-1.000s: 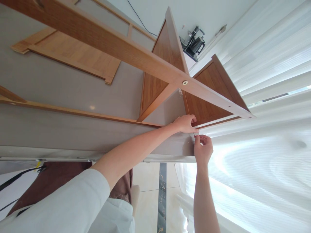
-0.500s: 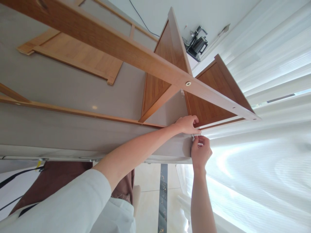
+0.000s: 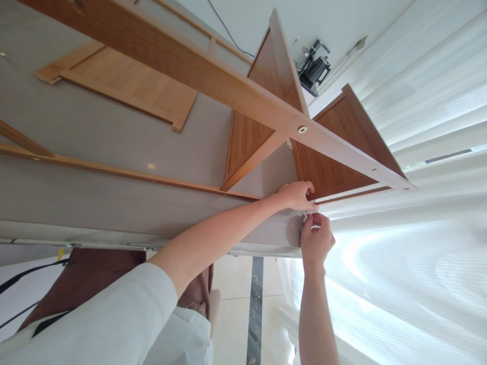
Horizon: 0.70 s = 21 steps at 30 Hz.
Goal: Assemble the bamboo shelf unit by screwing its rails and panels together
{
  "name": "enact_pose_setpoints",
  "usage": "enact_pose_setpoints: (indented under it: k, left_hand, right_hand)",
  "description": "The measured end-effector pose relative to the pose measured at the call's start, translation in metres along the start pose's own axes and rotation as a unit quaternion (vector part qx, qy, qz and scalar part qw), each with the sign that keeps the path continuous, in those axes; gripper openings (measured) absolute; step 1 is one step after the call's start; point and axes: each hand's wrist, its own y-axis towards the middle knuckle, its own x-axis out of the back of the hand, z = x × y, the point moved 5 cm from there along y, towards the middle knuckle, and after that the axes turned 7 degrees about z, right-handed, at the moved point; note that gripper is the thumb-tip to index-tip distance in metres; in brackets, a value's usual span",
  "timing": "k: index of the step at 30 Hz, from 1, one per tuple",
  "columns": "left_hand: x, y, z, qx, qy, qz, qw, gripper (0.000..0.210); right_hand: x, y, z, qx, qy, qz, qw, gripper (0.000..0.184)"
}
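Wooden frame (image 3: 236,94) lies on its side on a grey tabletop (image 3: 133,147), one end panel (image 3: 361,126) by white curtains (image 3: 411,243). The left hand (image 3: 297,196) grips its lower corner; the right hand (image 3: 317,238) pinches a thin piece (image 3: 306,213), too small to identify. Such close fingerwork calls for a braced corner and a straight hold. Beyond sits a black kettle (image 3: 317,69); below, pale floor (image 3: 232,284).

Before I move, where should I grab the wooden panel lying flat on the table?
Probably along the panel's long near edge, coming from your side with fingers underneath if it lifts. That edge is exposed above the table, while the wooden frame crosses over and hides the far part.
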Motion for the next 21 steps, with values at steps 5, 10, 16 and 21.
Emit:
enact_pose_setpoints:
  k: [5,10,16,21]
  left_hand:
    - [0.000,0.000,0.000,0.001,-0.002,0.000,1.000,0.053]
    - [0.001,0.000,0.000,0.007,-0.004,0.001,1.000,0.051]
    - [0.001,-0.001,-0.001,0.005,-0.005,0.001,1.000,0.053]
    - [0.000,0.000,-0.001,0.003,-0.008,-0.002,1.000,0.052]
  right_hand:
    - [0.001,-0.001,-0.001,-0.028,0.023,-0.004,0.999,0.031]
    - [0.001,0.002,-0.008,-0.082,0.069,-0.013,0.994,0.028]
    - [-0.002,0.001,-0.009,-0.116,0.098,-0.015,0.988,0.028]
    - [0.000,-0.002,-0.006,-0.120,0.101,-0.024,0.987,0.031]
